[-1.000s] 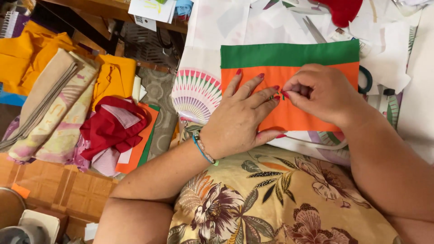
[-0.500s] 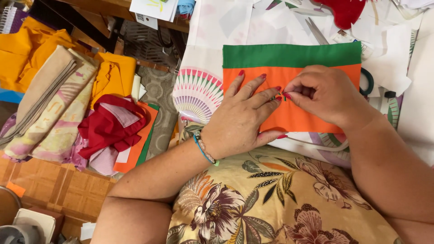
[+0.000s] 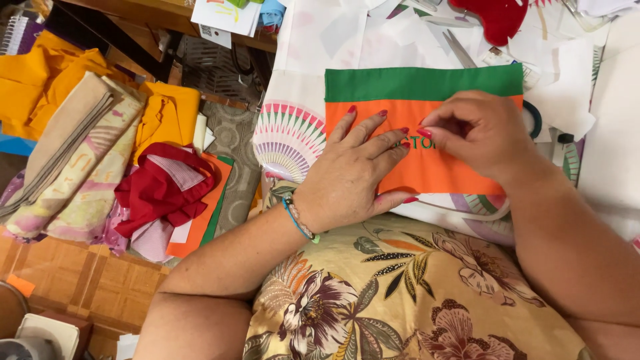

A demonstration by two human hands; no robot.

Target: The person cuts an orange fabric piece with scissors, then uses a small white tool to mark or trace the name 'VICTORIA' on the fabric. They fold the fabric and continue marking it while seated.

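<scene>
Orange cotton with a green band along its far edge, the rectangular fabric panel [image 3: 427, 167] lies flat on the white-covered worktable [image 3: 313, 87], near the table's front edge, partly over a printed fan-pattern cloth [image 3: 288, 137]. The left hand [image 3: 353, 173] rests on the panel's left half, fingers spread and pressed flat, a beaded bracelet [image 3: 300, 221] at the wrist. The right hand [image 3: 483, 133] sits just beside it, thumb and forefinger pressed together over small green lettering sewn on the orange part; what they pinch is too small to tell. Scissors [image 3: 460, 50] lie beyond the green band. Off the table's left edge, a red cloth bundle [image 3: 157, 190] sits among folded yellow fabrics [image 3: 163, 113].
</scene>
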